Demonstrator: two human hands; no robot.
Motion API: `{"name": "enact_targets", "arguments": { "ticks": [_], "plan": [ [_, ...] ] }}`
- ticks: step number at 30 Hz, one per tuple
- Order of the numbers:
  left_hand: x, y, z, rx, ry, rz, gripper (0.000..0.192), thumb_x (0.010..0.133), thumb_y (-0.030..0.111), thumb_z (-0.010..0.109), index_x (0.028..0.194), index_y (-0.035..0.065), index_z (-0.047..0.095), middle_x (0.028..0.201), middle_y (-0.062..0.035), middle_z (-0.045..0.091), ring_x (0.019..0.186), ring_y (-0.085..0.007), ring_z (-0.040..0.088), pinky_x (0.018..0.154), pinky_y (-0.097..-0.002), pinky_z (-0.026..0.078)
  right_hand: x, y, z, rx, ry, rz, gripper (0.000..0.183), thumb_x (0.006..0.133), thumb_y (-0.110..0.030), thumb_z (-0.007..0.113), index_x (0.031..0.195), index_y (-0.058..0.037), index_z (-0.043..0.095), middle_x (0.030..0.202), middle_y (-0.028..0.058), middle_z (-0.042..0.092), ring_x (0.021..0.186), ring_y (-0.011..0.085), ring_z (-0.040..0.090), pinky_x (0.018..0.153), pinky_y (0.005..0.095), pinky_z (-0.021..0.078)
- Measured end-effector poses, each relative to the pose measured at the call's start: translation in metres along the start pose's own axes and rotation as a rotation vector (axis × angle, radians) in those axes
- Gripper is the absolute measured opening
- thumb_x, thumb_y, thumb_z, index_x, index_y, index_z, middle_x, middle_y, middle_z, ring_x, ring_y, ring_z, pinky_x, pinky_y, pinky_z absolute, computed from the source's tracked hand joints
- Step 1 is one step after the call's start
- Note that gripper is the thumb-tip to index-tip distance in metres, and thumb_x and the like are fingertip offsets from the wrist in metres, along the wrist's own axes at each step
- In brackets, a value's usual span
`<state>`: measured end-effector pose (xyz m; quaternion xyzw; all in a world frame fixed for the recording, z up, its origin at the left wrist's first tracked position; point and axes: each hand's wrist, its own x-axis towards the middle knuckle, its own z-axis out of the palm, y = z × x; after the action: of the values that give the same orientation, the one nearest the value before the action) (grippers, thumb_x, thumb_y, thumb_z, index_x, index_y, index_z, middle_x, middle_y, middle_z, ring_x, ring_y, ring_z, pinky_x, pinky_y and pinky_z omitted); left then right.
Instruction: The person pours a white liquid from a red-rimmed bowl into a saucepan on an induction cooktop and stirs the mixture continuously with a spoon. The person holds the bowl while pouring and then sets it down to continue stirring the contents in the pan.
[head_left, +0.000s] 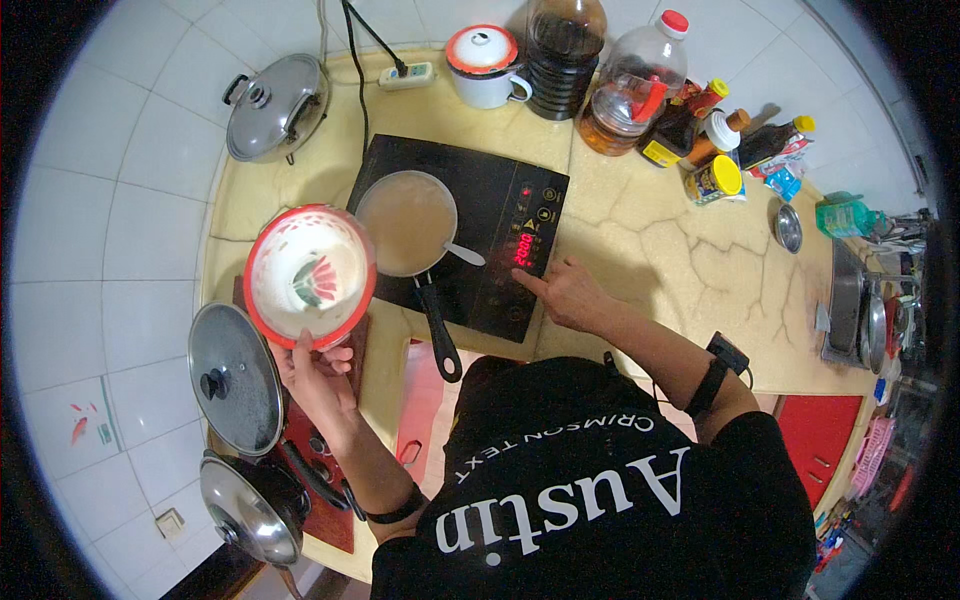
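Observation:
My left hand (319, 375) grips the near rim of a white enamel bowl (289, 247) with a red edge and a painted flower inside. The bowl is held tilted towards me, left of a small saucepan (436, 279). Cloudy beige liquid (405, 217) fills much of the saucepan, and a spoon (466, 253) rests in it, its handle over the rim. The pan stands on a black induction cooker (487, 300) with lit red digits. My right hand (574, 296) holds nothing; its extended index finger is at the control panel (517, 266), though actual contact is unclear.
A lidded steel pot (274, 112), power strip (407, 75) and lidded enamel mug (484, 71) stand at the back. Large bottles (566, 60) and several condiments are further right. Glass-lidded pans (238, 382) sit at left. A small metal bowl (788, 229) lies near the sink (847, 300).

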<state>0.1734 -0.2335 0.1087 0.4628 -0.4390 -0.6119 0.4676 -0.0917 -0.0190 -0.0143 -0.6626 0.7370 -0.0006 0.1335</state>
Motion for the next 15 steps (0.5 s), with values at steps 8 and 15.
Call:
{"name": "enact_targets", "arguments": {
  "ticks": [8,15],
  "plan": [
    [0.0001,-0.0004,-0.0014,0.011,0.012,-0.012,0.042,0.093,0.006,0.053,0.134,0.0049,0.044,0.088,-0.0118,0.066,0.047,-0.0167,0.061,0.037,-0.0225,0.047,0.0012,-0.0021,0.0021,-0.011,0.169,-0.042,0.061,0.075,-0.011,0.061,0.135,-0.0153,0.053,0.074,0.0049,0.065,0.083,0.0235,0.061,0.072,0.0381,0.0426],
    [0.0008,-0.0008,-0.0021,-0.009,0.004,-0.020,0.041,0.093,0.005,0.053,0.133,0.0051,0.044,0.089,-0.0118,0.065,0.048,-0.0168,0.062,0.037,-0.0220,0.048,-0.0009,-0.0018,0.0058,-0.015,0.164,-0.022,0.061,0.076,-0.011,0.061,0.135,-0.0171,0.052,0.077,0.0052,0.066,0.082,0.0242,0.062,0.073,0.0384,0.0437]
  ]
}}
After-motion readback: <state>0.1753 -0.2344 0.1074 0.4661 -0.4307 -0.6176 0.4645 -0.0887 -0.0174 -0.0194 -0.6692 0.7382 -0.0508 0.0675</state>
